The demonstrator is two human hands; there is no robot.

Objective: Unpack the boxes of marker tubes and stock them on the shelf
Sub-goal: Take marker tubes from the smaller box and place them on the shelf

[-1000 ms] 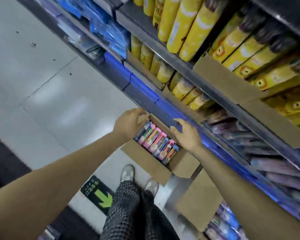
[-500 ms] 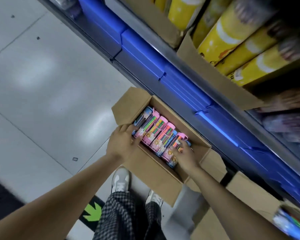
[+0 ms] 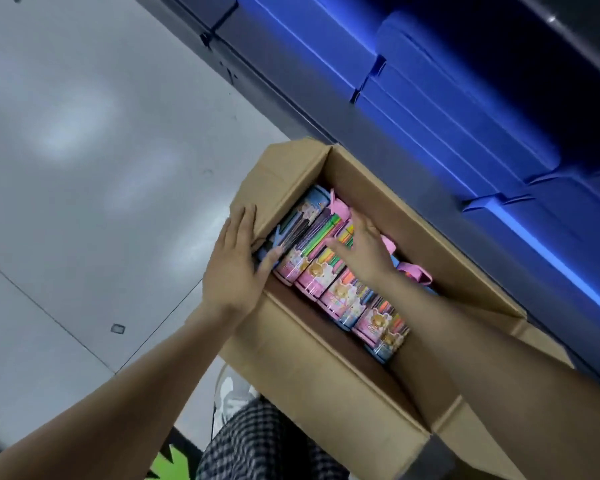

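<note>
Right hand (image 3: 364,251) moved onto marker tubes (image 3: 329,271) | left hand (image 3: 238,261) beside box (image 3: 312,368)

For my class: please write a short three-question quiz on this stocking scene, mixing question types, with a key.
1. True or false: the open brown cardboard box is empty.
2. Which hand rests flat on the box's near corner while its thumb touches the blue-capped marker tube? A) left hand B) right hand
3. Fill in: the right hand reaches over the row of pink marker tubes lying ____ the box.

Key: 1 false; 2 A; 3 inside.
</note>
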